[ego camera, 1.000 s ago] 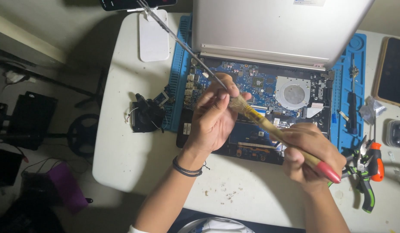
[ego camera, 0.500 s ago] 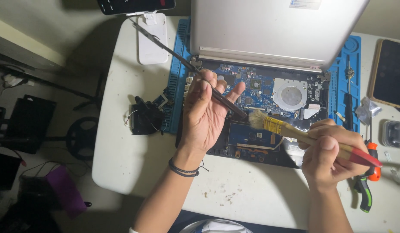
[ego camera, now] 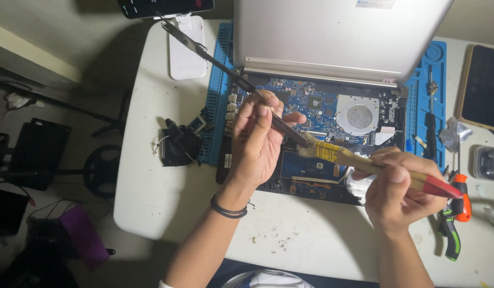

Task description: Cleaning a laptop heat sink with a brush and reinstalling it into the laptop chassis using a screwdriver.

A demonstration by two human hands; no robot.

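- Since half a second back, the right hand (ego camera: 399,194) had slid a bit left with the brush (ego camera: 364,162), so the bristles sat right up against the tip of the strip (ego camera: 231,66); the left hand (ego camera: 257,141) barely budged.
- Left hand was pinched shut on the long dark strip, thumb and fingers together around its lower end, wrist over the laptop's (ego camera: 332,122) front-left part.
- That strip ran up and left on a slant, out past the mat (ego camera: 217,90) edge and over the white block (ego camera: 185,53) near the table's (ego camera: 151,186) back edge.
- Right hand was wrapped closed around the brush's wooden handle, red end poking out right, toward the pliers (ego camera: 452,224).
- Bristles sat over the board (ego camera: 311,104), just left of the fan (ego camera: 359,114), touching or nearly touching the strip; couldn't tell which.
- Lid leaned back and hung over the rear of the board, so not much headroom back there.
- Black clump of parts (ego camera: 180,144) sat just off the mat's left edge, near the left hand.
- Right side was crowded: pliers by the right wrist, a dark tablet (ego camera: 481,88) at the far right edge.
- Front strip of table between the laptop and the near edge had just crumbs, and the left side of the table beyond the clump was bare white.
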